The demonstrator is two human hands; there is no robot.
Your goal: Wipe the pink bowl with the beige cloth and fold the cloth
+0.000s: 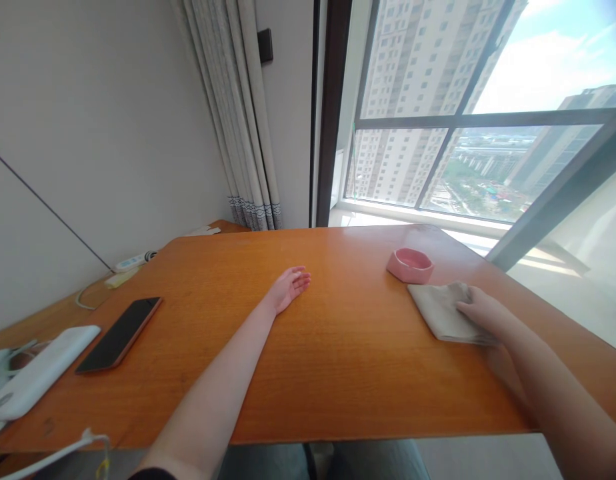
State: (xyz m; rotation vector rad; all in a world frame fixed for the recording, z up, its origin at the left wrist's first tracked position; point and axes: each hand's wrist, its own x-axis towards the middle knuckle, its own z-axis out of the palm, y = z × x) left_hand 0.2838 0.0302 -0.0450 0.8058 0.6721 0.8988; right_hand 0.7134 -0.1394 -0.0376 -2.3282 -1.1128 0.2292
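- Orange-brown wood makes up the table (338, 380), its near edge just above the person's legs (268, 461); the person appears to be sitting close in, which would let both forearms reach over it.
- At the near left, a white cable (53, 457) hangs by the edge. Beyond it a long white device (45, 373) and a dark-screened phone (121, 333) lie side by side, perhaps put there to leave the middle free.
- The left hand (289, 289) is at mid-table, palm partly turned up, fingers loosely curled and a little apart, holding nothing; whether its underside touches the wood cannot be told.
- The right hand (484, 312) has its thumb and forefinger closed on the folded beige cloth (433, 317), gripping it near its right side, likely because the gathered fabric gives an easy pinch. The other fingers are hidden.
- That cloth lies on the right part of the table, spread out to the left of the gripping fingers, well apart from the left hand's.
- Just past the cloth's far edge sits a pink bowl (411, 272), upright; contact between the two is unclear.
- Farther back are a white power strip (131, 263) by the wall, a pale curtain (238, 120) and a large window (408, 123) facing tall buildings.
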